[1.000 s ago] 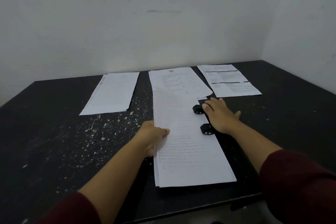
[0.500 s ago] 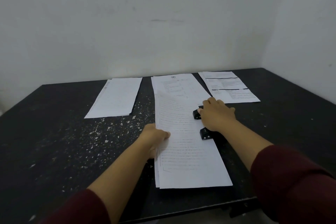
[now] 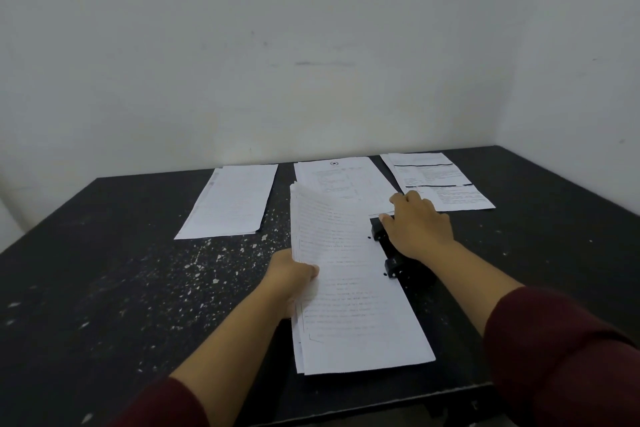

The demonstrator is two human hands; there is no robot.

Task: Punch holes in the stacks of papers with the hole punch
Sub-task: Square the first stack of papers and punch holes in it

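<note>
Black and flecked with pale specks, the table (image 3: 104, 288) fills a corner between bare whitish walls (image 3: 242, 45). The left hand (image 3: 292, 279) pinches the near paper stack (image 3: 349, 288) by its left edge. The right hand (image 3: 420, 227) lies flat, pressing the hole punch (image 3: 393, 265) at the stack's right edge. Three other stacks (image 3: 230, 201) lie along the far side.
</note>
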